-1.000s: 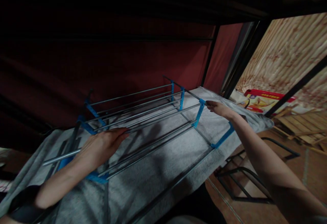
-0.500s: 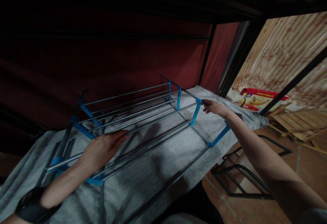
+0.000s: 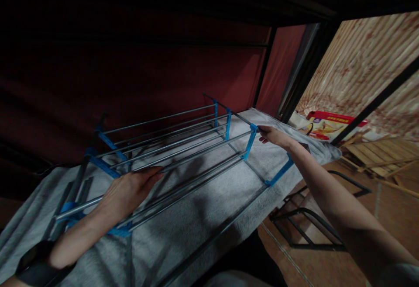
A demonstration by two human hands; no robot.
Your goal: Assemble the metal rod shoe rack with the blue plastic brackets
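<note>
Grey metal tubes with blue plastic joints make up a rack [image 3: 209, 150], lying across the centre and left of the head view on a grey blanket [image 3: 219, 208]. Left hand [image 3: 132, 188], left of centre, lies over the rack's near part, fingers curled down around a metal tube [image 3: 88, 203]. Tube runs from the lower left of the frame, passes the forearm, goes under the palm; its left end lies over a blue joint [image 3: 70, 205]. Can't tell if it is seated. Right hand [image 3: 271, 136], right of centre, pinches a dark side pole just beside a blue corner joint [image 3: 250, 145], other fingers loosely bent. So the rack sits between the hands, touched by both.

Versus one second ago: rack and both hands sit slightly further left in frame, background too. Tube's left end stuck out further past the rack's side; now nearer the lower-left joint, which shows more beside the forearm. Both grips look the same.

Around: dark wristband [image 3: 42, 265] lower left, maroon panel [image 3: 183, 73] behind, red-and-yellow box [image 3: 330, 125] and slatted wood [image 3: 379, 158] at right, black metal frame [image 3: 318, 247] lower right.
</note>
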